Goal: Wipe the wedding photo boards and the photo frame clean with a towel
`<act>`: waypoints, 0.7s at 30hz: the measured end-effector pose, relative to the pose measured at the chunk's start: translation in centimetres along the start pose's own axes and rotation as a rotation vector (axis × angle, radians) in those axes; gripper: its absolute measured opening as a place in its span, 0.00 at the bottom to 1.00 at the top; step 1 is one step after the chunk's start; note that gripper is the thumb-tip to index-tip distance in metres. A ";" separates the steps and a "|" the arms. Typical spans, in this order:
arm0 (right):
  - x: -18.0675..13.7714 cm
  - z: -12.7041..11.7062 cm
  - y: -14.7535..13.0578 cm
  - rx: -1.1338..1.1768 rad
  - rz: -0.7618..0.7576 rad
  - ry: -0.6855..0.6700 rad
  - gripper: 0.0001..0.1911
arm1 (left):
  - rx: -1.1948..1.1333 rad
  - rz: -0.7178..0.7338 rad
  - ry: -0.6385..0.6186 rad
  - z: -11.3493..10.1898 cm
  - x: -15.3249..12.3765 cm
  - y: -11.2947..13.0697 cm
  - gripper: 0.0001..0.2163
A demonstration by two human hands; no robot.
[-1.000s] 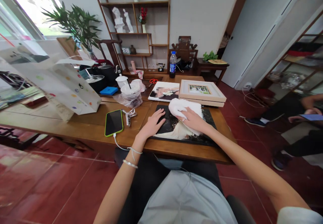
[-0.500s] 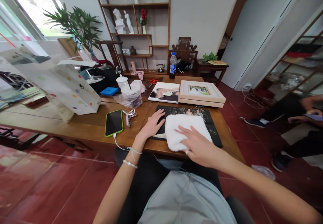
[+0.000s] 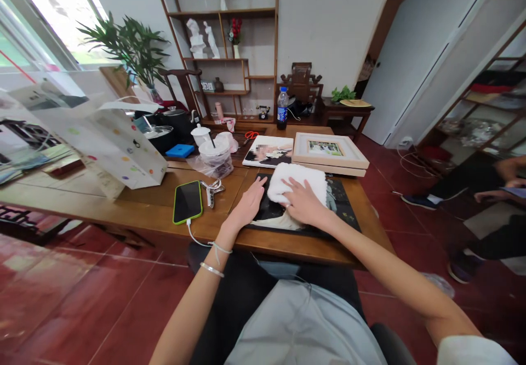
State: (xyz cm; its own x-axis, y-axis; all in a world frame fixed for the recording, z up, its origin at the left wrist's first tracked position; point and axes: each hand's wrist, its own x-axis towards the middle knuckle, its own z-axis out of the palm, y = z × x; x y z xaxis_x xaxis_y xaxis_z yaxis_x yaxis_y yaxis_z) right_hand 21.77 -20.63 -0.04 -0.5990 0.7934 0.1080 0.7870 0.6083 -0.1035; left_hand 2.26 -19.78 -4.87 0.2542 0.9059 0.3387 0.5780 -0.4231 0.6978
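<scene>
A white fluffy cloth (image 3: 314, 177) lies over a dark photo panel (image 3: 347, 211), covering part of its picture. My right hand (image 3: 304, 203) rests on the cloth's near side, fingers spread and pressing from above. Flat on the panel's left edge is my left hand (image 3: 249, 203), its fingers stretched out. The panel sits at the table's front edge. Pale fabric in its picture shows below the cloth, and a figure shows to the right.
Behind the panel lie a photo print (image 3: 267, 151) and light framed pictures (image 3: 331, 154). A charging phone (image 3: 188, 202), metal clip (image 3: 211, 189), plastic cup (image 3: 214, 148), red scissors (image 3: 251, 135), bottle (image 3: 281, 110) and paper bag (image 3: 123, 151) share the table (image 3: 224, 233). Another person sits at right.
My right hand has pushed the cloth away from me and slightly left across the panel, uncovering its lower part. My left hand stays at the panel's left edge.
</scene>
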 end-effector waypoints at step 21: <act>-10.2 -1.8 6.4 0.123 0.042 0.031 0.15 | 0.131 0.116 -0.036 0.3 0.2 -0.6 0.18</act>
State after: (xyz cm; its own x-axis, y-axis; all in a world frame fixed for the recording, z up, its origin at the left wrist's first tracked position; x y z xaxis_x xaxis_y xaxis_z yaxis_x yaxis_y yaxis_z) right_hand 33.22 -24.83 -0.03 -0.5594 0.8184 0.1313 0.7861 0.5741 -0.2291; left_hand 2.15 -19.35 -5.40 0.3509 0.8524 0.3876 0.6391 -0.5205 0.5662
